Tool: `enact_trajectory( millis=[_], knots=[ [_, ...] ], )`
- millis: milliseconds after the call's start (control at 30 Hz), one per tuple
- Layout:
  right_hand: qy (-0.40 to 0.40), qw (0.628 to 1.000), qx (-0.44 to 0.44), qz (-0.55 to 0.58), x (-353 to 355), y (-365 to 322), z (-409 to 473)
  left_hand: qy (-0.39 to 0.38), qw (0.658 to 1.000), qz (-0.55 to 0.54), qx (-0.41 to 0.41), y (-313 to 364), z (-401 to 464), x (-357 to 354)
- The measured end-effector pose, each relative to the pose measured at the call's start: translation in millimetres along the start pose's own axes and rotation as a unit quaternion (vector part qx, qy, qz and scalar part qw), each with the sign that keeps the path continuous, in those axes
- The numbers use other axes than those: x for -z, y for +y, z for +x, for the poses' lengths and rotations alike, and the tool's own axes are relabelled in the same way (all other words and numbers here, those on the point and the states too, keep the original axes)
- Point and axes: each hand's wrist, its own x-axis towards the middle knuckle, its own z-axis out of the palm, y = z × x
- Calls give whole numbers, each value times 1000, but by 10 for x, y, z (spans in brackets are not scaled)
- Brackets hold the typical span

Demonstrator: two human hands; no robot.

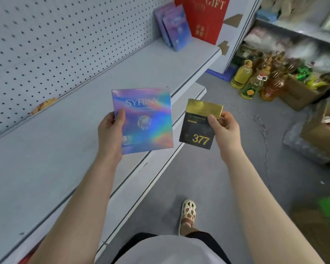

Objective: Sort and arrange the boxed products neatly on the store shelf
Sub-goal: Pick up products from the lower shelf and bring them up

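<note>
Head view: left hand [111, 130] closed on the holo box [143, 121], thumb across its face, fingers behind. Right hand [224, 128] pinches the black box [198, 128] at its right edge below the gold band. Both are held in the air over the shelf [69, 149] front edge, apart from each other.

Sorting step, I'd say: stand the holo box with the matching stack [172, 25] at the far end, leaning against the red box [202, 16]; start a separate row for the black one, faces forward, edges flush.

Text: "SYRINX" on holo, "377" on black, "GIFT" on red. Smaller print unreadable.
</note>
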Motion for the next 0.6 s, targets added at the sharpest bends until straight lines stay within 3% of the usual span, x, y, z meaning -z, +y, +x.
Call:
enact_trajectory(
  millis=[300, 600],
  knots=[
    [-100, 995, 16, -22, -32, -467, 1916, 106, 994, -19, 15, 4, 768, -1103],
    [-179, 979, 49, -80, -753, -646, 3405, 209, 977, -39, 3, -15, 1838, -1567]
  ],
)
